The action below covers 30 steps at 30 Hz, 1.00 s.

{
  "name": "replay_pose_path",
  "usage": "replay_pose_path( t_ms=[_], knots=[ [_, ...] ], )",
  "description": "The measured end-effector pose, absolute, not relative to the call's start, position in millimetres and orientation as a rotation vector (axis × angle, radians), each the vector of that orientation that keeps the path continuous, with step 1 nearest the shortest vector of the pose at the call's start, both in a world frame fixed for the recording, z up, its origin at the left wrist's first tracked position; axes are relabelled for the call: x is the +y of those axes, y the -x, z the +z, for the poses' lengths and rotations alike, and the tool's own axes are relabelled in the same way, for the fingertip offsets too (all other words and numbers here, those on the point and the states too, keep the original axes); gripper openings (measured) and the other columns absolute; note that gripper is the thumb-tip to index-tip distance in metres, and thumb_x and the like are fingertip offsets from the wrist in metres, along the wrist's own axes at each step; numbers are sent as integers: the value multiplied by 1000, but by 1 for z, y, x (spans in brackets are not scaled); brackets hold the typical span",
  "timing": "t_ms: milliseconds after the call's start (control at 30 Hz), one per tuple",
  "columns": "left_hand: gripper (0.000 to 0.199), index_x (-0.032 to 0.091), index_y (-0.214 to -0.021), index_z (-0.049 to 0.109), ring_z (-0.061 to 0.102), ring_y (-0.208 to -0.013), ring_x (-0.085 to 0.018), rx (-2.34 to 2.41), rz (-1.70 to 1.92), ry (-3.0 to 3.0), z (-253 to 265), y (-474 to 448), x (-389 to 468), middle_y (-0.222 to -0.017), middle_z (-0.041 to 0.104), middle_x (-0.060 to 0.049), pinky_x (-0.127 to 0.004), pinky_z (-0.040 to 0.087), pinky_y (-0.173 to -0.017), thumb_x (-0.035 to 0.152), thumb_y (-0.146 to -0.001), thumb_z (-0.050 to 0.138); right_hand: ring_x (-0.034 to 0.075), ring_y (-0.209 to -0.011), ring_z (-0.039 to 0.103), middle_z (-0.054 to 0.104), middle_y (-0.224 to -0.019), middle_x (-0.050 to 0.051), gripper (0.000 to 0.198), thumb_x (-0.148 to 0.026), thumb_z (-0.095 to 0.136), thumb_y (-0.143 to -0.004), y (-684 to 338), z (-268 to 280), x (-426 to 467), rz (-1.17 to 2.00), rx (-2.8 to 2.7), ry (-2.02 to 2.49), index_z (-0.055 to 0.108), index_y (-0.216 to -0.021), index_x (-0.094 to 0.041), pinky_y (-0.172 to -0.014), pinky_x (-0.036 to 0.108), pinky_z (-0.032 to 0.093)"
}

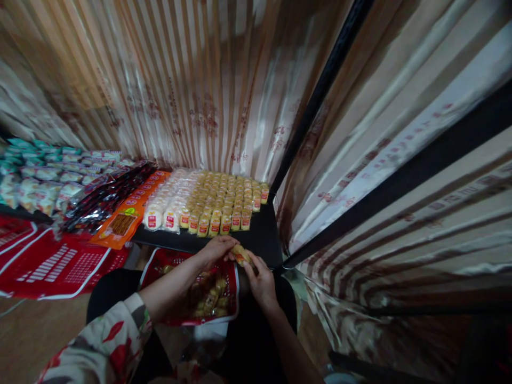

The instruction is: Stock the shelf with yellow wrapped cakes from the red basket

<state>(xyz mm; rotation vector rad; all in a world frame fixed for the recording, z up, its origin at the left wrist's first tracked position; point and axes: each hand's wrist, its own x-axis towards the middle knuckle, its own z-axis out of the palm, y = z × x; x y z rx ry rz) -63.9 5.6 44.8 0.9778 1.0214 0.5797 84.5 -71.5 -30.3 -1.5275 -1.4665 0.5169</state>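
Glossy beige and brown striped curtains [192, 80] with faint red print hang across the back and right side. Black metal bars [320, 90] cross them diagonally. A dark shelf [264, 234] stands below; tan floor [36, 330] shows lower left. Lighting is dim and warm.

Your left hand [216, 249] reaches forward from a flowered sleeve, forearm bare, fingers curled and pinched at the tips. Your right hand [262, 280] comes up from the lower right, wrist bent, thumb and fingers closed toward the left hand. Both hands meet fingertip to fingertip, close in front of your body.
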Motion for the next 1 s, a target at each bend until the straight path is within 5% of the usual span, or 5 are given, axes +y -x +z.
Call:
replay_pose_path(
  t_ms=[267, 667, 833, 1000],
  knots=[
    [15, 12, -75, 60, 54, -48, -6, 918, 598, -1133, 51, 45, 21, -59, 62, 1, -14, 38, -44, 25, -73, 66, 18, -84, 63, 66, -103, 9, 44, -42, 58, -75, -95, -24, -49, 709, -1077, 1482, 62, -112, -17, -76, 31, 51],
    [10, 10, -86, 54, 65, -61, -11, 1017, 867, -353, 43, 1, 8, -79, 67, -8, -22, 55, -63, 14, -89, 45, 19, -92, 63, 65, -103, 9, 67, -43, 69, -64, -94, -18, -7, 846, -570, 1273, 47, -122, -17, -82, 32, 49],
    [9, 13, -91, 54, 64, -58, -10, 1054, 848, -384, 41, -14, 10, -79, 65, -4, -19, 51, -54, 17, -88, 46, 21, -95, 62, 64, -107, 12, 60, -42, 63, -69, -92, -20, -3, 824, -596, 1261, 48, -121, -15, -85, 34, 48],
    [13, 12, -93, 57, 53, -43, -4, 1321, 799, -711, 39, -15, 20, -81, 63, -2, -15, 25, -34, 10, -82, 51, 18, -97, 60, 60, -115, 11, 57, -39, 50, -79, -110, -18, 16, 627, -751, 1331, 39, -131, -18, -84, 32, 48]
  ],
)
